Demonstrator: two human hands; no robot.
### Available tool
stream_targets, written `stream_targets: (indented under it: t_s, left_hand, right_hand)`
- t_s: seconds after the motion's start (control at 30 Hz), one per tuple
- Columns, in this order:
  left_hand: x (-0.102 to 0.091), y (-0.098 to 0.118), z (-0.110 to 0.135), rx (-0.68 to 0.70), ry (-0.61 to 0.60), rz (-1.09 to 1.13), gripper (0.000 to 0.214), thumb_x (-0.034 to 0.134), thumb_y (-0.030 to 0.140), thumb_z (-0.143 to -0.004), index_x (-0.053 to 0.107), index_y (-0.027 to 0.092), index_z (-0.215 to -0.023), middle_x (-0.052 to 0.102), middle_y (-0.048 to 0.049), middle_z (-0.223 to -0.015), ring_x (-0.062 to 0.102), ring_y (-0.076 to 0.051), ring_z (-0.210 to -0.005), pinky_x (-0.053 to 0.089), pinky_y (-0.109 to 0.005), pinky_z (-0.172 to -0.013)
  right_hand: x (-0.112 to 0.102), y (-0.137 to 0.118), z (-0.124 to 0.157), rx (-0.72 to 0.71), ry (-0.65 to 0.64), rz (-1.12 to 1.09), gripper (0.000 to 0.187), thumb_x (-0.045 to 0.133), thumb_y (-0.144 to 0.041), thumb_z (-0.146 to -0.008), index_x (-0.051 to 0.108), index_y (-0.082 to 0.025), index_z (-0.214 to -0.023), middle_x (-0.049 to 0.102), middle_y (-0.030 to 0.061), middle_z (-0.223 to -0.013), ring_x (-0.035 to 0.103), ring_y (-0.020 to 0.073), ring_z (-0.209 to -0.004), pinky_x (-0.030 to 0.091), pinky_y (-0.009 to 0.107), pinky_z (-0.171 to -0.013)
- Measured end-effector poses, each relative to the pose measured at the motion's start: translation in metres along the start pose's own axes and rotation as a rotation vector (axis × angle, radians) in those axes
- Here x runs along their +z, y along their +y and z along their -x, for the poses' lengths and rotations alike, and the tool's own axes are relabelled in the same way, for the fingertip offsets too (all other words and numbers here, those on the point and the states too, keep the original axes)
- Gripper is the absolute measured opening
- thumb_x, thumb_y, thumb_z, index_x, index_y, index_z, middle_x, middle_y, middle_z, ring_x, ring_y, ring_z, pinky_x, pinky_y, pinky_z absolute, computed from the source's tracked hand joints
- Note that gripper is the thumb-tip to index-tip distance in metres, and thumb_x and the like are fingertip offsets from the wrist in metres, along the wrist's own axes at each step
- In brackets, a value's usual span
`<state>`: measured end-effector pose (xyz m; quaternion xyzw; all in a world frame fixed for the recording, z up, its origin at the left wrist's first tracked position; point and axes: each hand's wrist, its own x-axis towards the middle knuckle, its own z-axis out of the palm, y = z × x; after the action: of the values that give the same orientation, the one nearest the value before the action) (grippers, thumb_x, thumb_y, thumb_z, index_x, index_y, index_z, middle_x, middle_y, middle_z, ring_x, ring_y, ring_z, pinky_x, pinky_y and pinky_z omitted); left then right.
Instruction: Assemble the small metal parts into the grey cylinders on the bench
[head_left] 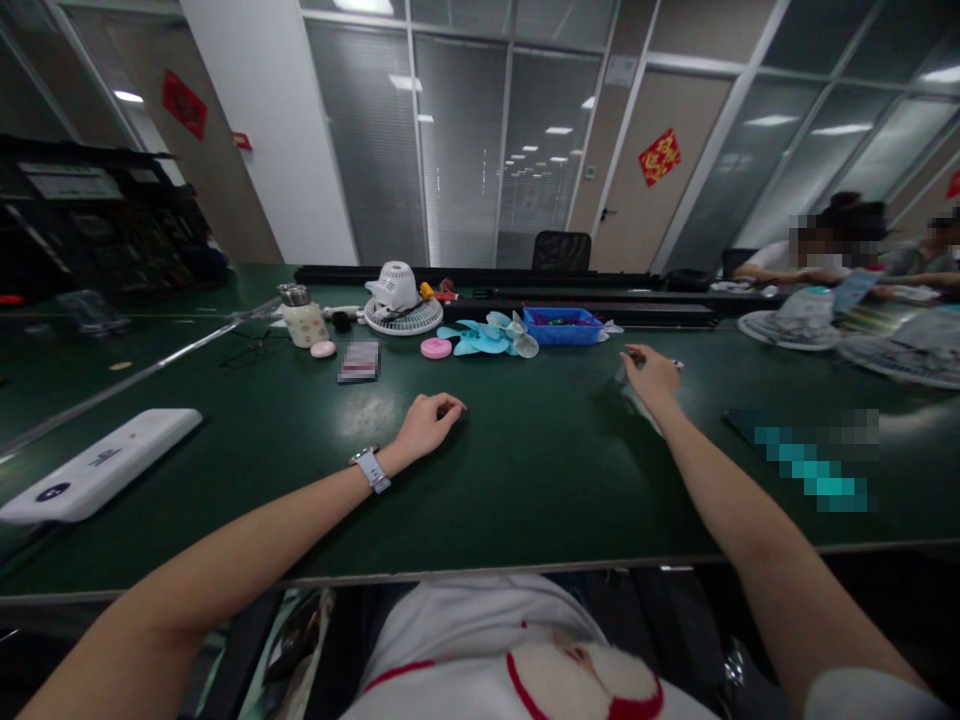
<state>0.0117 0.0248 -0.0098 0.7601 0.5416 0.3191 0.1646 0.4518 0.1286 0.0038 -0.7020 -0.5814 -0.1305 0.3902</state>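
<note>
My left hand [427, 422] rests on the dark green table [525, 470] with its fingers curled in a loose fist, nothing visible in it; a watch sits on that wrist. My right hand [651, 373] lies farther right, fingers closed round a small thin object that I cannot make out, over a clear plastic bag [637, 400]. Beyond the hands lie light blue fan blades [487, 335], a pink round cap [436, 347], a blue tray [562, 325] of small parts and a white fan grille with its motor housing [397, 300].
A white flat device [97, 465] lies at the near left. A small jar [304, 318], glasses [251, 347] and a blurred card [358, 361] sit at the far left. Other people sit at the far right with more fan grilles [795, 320]. A black chair [561, 250] stands behind the table.
</note>
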Motion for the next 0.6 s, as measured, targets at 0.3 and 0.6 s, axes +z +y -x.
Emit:
stream_targets:
  t_s: [0.3, 0.6]
  left_hand:
    - [0.000, -0.002, -0.001, 0.010, -0.006, 0.009, 0.031, 0.049, 0.040, -0.092, 0.072, 0.022, -0.100, 0.073, -0.0046, -0.093, 0.061, -0.023, -0.091, 0.047, -0.037, -0.081]
    - [0.002, -0.004, -0.002, 0.012, -0.008, 0.034, 0.031, 0.050, 0.039, -0.092, 0.073, 0.020, -0.099, 0.073, -0.0051, -0.091, 0.063, -0.022, -0.088, 0.048, -0.036, -0.080]
  right_hand:
    - [0.025, 0.019, 0.006, 0.217, -0.141, 0.012, 0.061, 0.069, -0.047, -0.079, 0.056, -0.018, -0.132, 0.071, 0.0154, -0.113, 0.067, 0.0301, -0.101, 0.051, 0.042, -0.088]
    - [0.027, 0.022, 0.005, 0.213, -0.145, -0.020, 0.061, 0.069, -0.046, -0.079, 0.055, -0.018, -0.130, 0.071, 0.0150, -0.113, 0.067, 0.0293, -0.101, 0.050, 0.041, -0.091]
